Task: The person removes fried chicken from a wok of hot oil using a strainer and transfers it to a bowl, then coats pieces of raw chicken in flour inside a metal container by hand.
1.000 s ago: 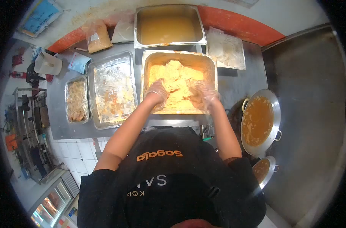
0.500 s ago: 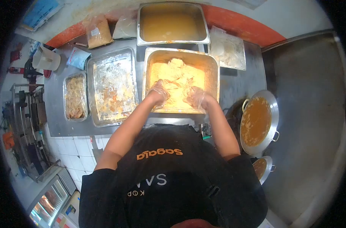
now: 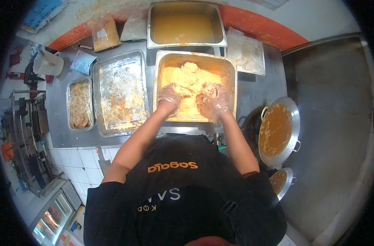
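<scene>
Both my hands are inside a deep metal pan (image 3: 235, 78) of pale yellow breading flour (image 3: 170, 75), wearing clear plastic gloves. My left hand (image 3: 170, 96) is at the pan's left side, its fingers curled on a flour-coated piece (image 3: 182, 89). Opposite it, my right hand (image 3: 219, 100) is closed around another coated lump (image 3: 210, 89), perhaps meat; the glare hides its exact kind. A heap of coated pieces (image 3: 189, 69) lies in the flour beyond my fingers.
Behind stands a pan of cloudy yellowish liquid (image 3: 187, 26). Left are a flour-stained tray (image 3: 123, 96) and a smaller tray of battered-looking pieces (image 3: 80, 104). Bags (image 3: 106, 35) line the wall. A wide pan of brown oil (image 3: 277, 131) sits at right, beside a smaller one (image 3: 278, 182).
My right hand has lifted slightly and turned, now showing a coated lump in its fingers. My left hand has shifted a little within the flour.
</scene>
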Available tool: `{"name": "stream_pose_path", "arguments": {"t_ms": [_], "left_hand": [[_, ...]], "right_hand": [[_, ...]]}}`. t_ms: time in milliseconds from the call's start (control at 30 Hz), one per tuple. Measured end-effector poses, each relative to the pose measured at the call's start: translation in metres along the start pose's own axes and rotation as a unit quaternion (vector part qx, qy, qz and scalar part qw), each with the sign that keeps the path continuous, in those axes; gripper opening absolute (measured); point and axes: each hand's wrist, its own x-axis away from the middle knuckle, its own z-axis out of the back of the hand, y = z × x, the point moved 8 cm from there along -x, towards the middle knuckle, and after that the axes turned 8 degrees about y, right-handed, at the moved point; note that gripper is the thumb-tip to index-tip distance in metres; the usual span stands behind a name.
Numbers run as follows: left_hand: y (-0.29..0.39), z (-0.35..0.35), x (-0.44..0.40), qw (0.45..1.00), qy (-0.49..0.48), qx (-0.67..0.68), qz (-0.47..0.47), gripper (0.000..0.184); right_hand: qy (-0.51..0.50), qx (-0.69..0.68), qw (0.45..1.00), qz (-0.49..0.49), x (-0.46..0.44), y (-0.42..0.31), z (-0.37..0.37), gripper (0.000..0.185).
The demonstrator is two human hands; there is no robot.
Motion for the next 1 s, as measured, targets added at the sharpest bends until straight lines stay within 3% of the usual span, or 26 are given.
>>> {"name": "stream_pose_path", "arguments": {"t_ms": [33, 67, 100, 167, 200, 267, 300, 333, 367, 433, 567, 600, 667, 700, 767, 833, 867, 933, 967, 1000], "left_hand": [[0.004, 0.045, 0.003, 0.978, 0.048, 0.163, 0.123, 0.049], [0.004, 0.072, 0.006, 0.912, 0.093, 0.318, 0.241, 0.052], [0.013, 0.084, 0.000, 0.913, 0.092, 0.317, 0.238, 0.052], [0.018, 0.108, -0.008, 0.953, 0.131, 0.122, 0.242, 0.062], [0.015, 0.098, -0.013, 0.954, 0.131, 0.122, 0.240, 0.062], [0.003, 0.082, -0.031, 0.956, 0.185, -0.014, 0.228, 0.075], [0.005, 0.092, -0.041, 0.956, 0.187, -0.014, 0.225, 0.075], [-0.001, 0.087, -0.051, 0.951, 0.069, 0.087, 0.287, 0.078], [-0.001, 0.076, -0.053, 0.920, -0.053, 0.186, 0.342, 0.080], [-0.014, 0.051, -0.067, 0.931, -0.067, 0.199, 0.299, 0.083], [-0.009, 0.059, -0.059, 0.939, -0.108, 0.233, 0.230, 0.082], [-0.006, 0.068, -0.062, 0.939, -0.107, 0.233, 0.231, 0.082], [-0.009, 0.066, -0.054, 0.877, -0.165, 0.286, 0.348, 0.071], [-0.014, 0.054, -0.055, 0.876, -0.166, 0.286, 0.351, 0.071], [-0.024, 0.027, -0.064, 0.799, -0.041, 0.485, 0.353, 0.070], [-0.010, 0.048, -0.067, 0.823, -0.058, 0.417, 0.381, 0.071], [-0.006, 0.049, -0.070, 0.843, -0.127, 0.352, 0.387, 0.072], [-0.001, 0.058, -0.071, 0.856, -0.199, 0.280, 0.387, 0.072], [0.004, 0.064, -0.075, 0.879, -0.239, 0.234, 0.339, 0.073], [0.008, 0.068, -0.079, 0.898, -0.275, 0.187, 0.289, 0.075]], "right_hand": [[0.020, 0.067, 0.986, 0.149, 0.007, -0.031, 0.003, 0.055], [0.041, 0.134, 0.946, 0.294, 0.020, -0.062, 0.004, 0.055], [0.044, 0.133, 0.946, 0.293, 0.020, -0.076, 0.008, 0.055], [-0.040, 0.028, 0.999, 0.003, -0.001, -0.059, 0.006, 0.064], [0.007, 0.197, 0.978, 0.064, -0.024, -0.039, 0.004, 0.079], [-0.036, 0.258, 0.965, 0.038, -0.036, -0.033, -0.019, 0.086], [-0.083, 0.318, 0.944, 0.013, -0.037, -0.028, -0.037, 0.093], [-0.086, 0.410, 0.907, 0.038, -0.041, -0.032, -0.049, 0.091], [-0.085, 0.409, 0.908, 0.039, -0.044, -0.028, -0.059, 0.091], [-0.010, 0.363, 0.931, 0.041, -0.052, -0.023, -0.060, 0.076], [-0.031, 0.327, 0.944, 0.010, -0.041, -0.021, -0.038, 0.065], [-0.032, 0.300, 0.952, 0.042, -0.037, -0.023, -0.030, 0.061], [-0.037, 0.274, 0.958, 0.073, -0.032, -0.020, -0.013, 0.057], [-0.049, 0.213, 0.970, 0.102, -0.029, -0.021, -0.006, 0.055], [-0.063, 0.150, 0.979, 0.126, -0.014, -0.034, 0.003, 0.053], [-0.081, 0.191, 0.977, 0.040, 0.000, -0.060, 0.019, 0.056], [-0.081, 0.190, 0.978, 0.039, -0.001, -0.056, 0.015, 0.056], [-0.019, 0.212, 0.973, -0.085, -0.012, -0.014, 0.016, 0.057], [0.003, 0.216, 0.968, -0.128, -0.017, 0.008, 0.015, 0.058], [-0.032, 0.036, 0.976, -0.211, -0.027, 0.046, 0.000, 0.059]]}}
